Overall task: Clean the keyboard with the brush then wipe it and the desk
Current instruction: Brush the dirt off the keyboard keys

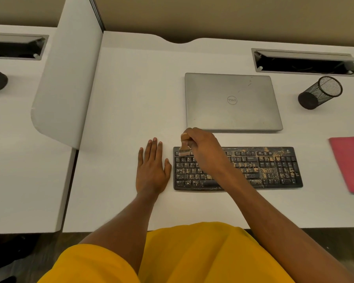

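Observation:
A black keyboard (270,168) lies on the white desk (131,94), speckled with brownish crumbs, thickest toward its right half. My right hand (202,149) grips a small wooden-handled brush (184,149) whose bristles touch the keyboard's top left corner. My right forearm crosses over the keyboard's left half and hides some keys. My left hand (152,168) rests flat on the desk just left of the keyboard, fingers straight, holding nothing. A pink cloth (350,162) lies at the desk's right edge.
A closed grey laptop (231,101) sits behind the keyboard. A black mesh pen cup (320,92) lies tipped at back right, below an open cable tray (305,62). A grey divider panel (65,82) separates the neighbouring desk on the left.

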The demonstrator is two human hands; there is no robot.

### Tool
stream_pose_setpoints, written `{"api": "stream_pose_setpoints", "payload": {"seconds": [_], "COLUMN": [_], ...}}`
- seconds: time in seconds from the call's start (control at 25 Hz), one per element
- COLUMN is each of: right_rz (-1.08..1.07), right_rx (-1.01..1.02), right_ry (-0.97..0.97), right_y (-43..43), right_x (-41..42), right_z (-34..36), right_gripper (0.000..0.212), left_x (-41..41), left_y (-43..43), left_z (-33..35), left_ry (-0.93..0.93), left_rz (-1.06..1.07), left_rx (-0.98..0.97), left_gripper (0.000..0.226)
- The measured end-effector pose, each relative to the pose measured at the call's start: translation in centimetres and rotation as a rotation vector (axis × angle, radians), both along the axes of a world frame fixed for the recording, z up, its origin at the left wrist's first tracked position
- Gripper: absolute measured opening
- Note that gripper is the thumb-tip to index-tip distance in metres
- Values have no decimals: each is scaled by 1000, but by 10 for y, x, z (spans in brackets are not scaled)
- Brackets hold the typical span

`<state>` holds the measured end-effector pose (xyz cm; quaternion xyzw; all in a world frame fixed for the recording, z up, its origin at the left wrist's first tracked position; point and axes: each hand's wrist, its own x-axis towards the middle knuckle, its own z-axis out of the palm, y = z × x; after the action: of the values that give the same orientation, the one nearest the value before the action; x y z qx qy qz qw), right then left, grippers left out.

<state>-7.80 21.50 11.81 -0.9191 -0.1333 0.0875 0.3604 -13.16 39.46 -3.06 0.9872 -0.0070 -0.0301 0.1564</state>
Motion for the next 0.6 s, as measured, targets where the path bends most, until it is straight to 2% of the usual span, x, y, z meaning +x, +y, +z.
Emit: {"api": "stream_pose_setpoints", "payload": {"seconds": [0.16, 0.36, 0.48, 0.6], "right_rz": [-6, 1, -74, -90], "right_rx": [106, -60, 50, 70], "right_ry": [37, -41, -52, -58], "right_y": [11, 5, 7, 14], "right_x": [-10, -6, -5, -5], "right_z": [-2, -11, -3, -3], "right_gripper": [18, 20, 21, 21], "left_x": [0, 0, 0, 0], "left_y": [0, 0, 0, 0], "left_z": [0, -1, -1, 0], "left_ry": [-8, -7, -5, 0], "left_rz": [1, 2, 5, 3], "left_rx": [2, 4, 9, 9], "left_gripper": [67, 67, 67, 67]}}
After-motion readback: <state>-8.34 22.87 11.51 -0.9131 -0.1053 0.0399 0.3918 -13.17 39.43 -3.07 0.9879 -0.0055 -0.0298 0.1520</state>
